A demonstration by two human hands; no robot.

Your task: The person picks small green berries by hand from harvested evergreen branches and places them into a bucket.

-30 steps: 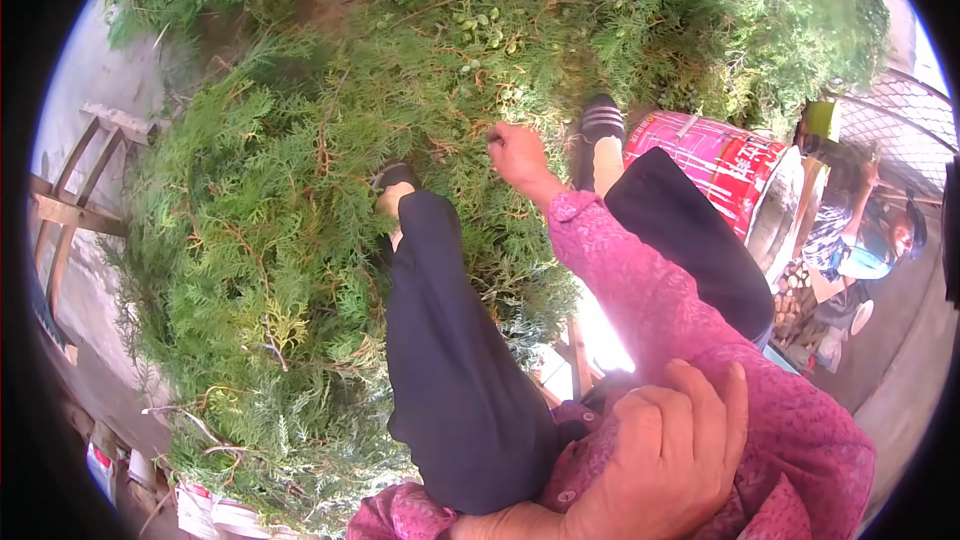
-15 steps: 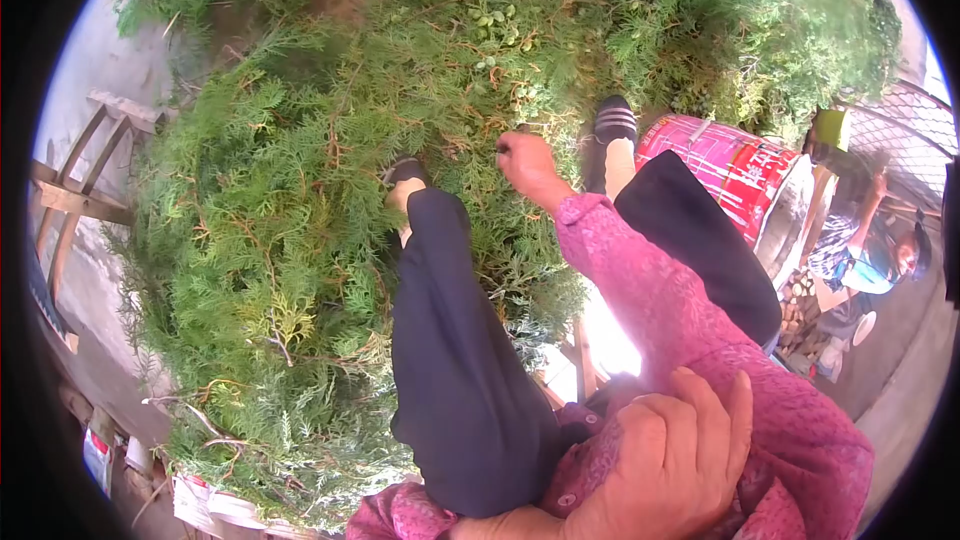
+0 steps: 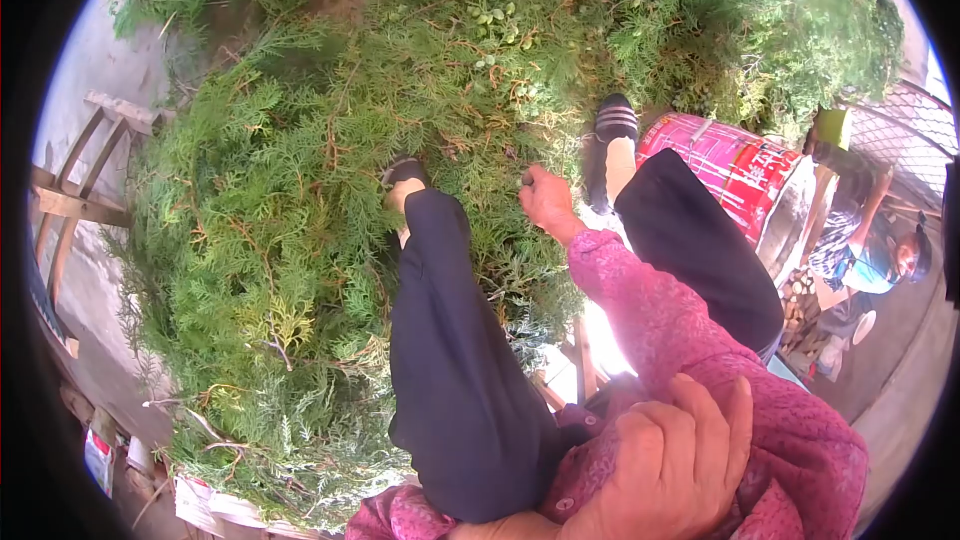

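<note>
1. Right hand: fingers curled in over green branches; dark spot at fingertips, can't tell if held.
2. Left hand: fingers bent, against pink sleeve; palm hidden, grip unclear.
3. Branches: spread under and around both feet, cut off at top; left shoe partly covered.
4. Red container: beside right leg, partly hidden by knee.
5. Pale hard ground, wooden frame at left edge.
6. Another person, far right, small, details unclear.

Red-and-pink bucket: large white Chinese-style characters, too blurred to read
Other lettering: none can be read
</note>
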